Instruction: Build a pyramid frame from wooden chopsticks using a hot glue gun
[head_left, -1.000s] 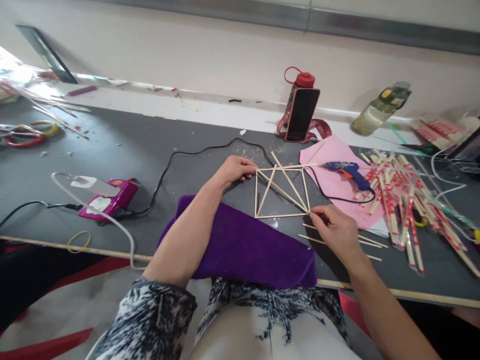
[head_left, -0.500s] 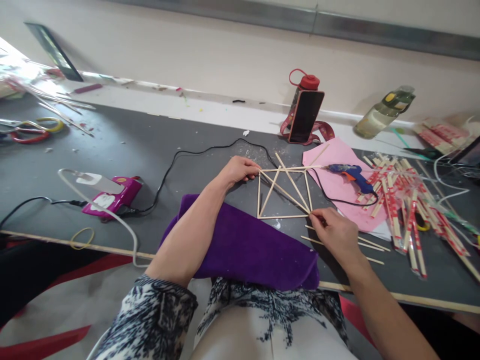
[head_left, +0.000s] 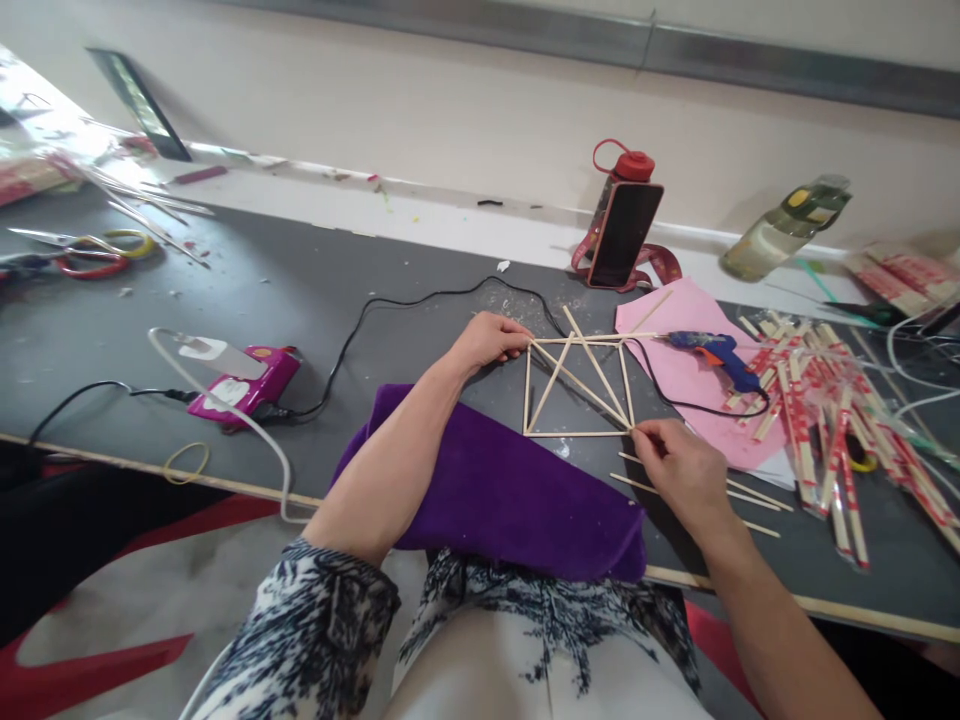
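A frame of pale wooden chopsticks [head_left: 577,434] lies on the grey table, roughly rectangular, with slanting sticks across it. At its far left corner my left hand [head_left: 491,338] is closed in a pinch. My right hand [head_left: 679,465] pinches the near right corner. Between these two corners runs a diagonal chopstick [head_left: 581,385], its ends at my fingertips. Several loose chopsticks [head_left: 757,493] lie beside and partly under my right hand. Beyond the frame, a blue glue gun [head_left: 712,355] rests on pink paper [head_left: 675,300], its nozzle pointing left.
Red-and-white wrapped chopsticks [head_left: 832,430] are heaped at right. A purple cloth [head_left: 495,480] covers the near edge under my left forearm. A phone [head_left: 626,235] leans on a red-capped bottle [head_left: 634,165]. A black cord [head_left: 427,294] joins a magenta power strip [head_left: 274,375]. Scissors [head_left: 97,255] lie at left.
The whole view has shifted slightly, so things appear a little farther right. Both hands keep their pinches at the same two corners, and the chopstick frame looks unchanged.
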